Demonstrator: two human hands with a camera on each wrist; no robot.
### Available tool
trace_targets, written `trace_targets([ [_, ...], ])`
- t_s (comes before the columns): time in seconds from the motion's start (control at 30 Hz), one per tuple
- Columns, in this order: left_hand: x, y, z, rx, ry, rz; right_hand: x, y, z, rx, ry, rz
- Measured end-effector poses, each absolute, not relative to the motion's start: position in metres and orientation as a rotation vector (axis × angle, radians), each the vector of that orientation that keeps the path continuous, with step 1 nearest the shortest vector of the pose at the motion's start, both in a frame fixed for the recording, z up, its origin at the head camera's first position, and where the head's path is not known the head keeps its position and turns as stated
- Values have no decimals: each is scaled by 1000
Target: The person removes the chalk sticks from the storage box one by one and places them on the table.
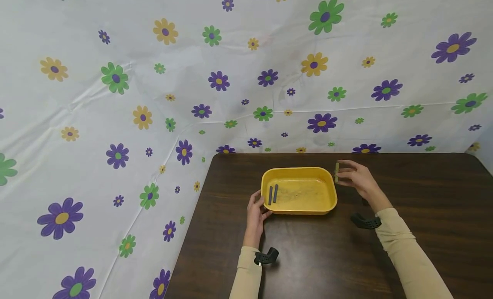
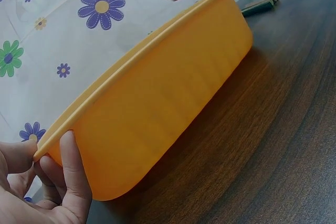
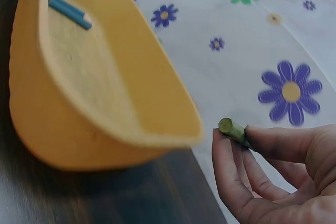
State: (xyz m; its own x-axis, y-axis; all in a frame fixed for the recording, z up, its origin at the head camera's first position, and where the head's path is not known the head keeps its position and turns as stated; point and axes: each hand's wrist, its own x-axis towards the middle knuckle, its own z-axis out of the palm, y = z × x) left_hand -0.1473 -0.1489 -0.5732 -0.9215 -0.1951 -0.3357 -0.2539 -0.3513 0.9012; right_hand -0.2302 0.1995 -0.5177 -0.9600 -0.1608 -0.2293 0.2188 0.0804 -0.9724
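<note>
A yellow plastic tub stands on the table, its near long wall filling much of the left wrist view. My left hand grips the tub's left end, thumb at the rim and fingers against the outer wall. Two slim blue-grey sticks lie side by side inside, at the left end. Just off the tub's right end, my right hand pinches a short green stick between thumb and fingertips. The stick looks like chalk or a crayon, and its round end shows in the right wrist view.
Dark green sticks lie on the table beyond the tub's far end in the left wrist view; my right wrist largely hides that spot from the head camera. The dark wood table meets a flower-print sheet behind.
</note>
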Motion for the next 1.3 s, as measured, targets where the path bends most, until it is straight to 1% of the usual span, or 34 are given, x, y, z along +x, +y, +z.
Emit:
trace_targets([
  [0.43, -146, -150, -571, -587, 1745, 2489, -213, 263, -530, 112, 2070, -2015],
  [0.7, -147, -149, -570, -593, 1743, 2493, -201, 290, -537, 171, 2293, -1835],
  [1.0, -147, -149, -570, -588, 1753, 2493, -192, 310, -561, 234, 2512, -1576],
  [1.3, -148, -148, -572, -609, 1750, 2496, -188, 308, -574, 179, 2765, -1319],
])
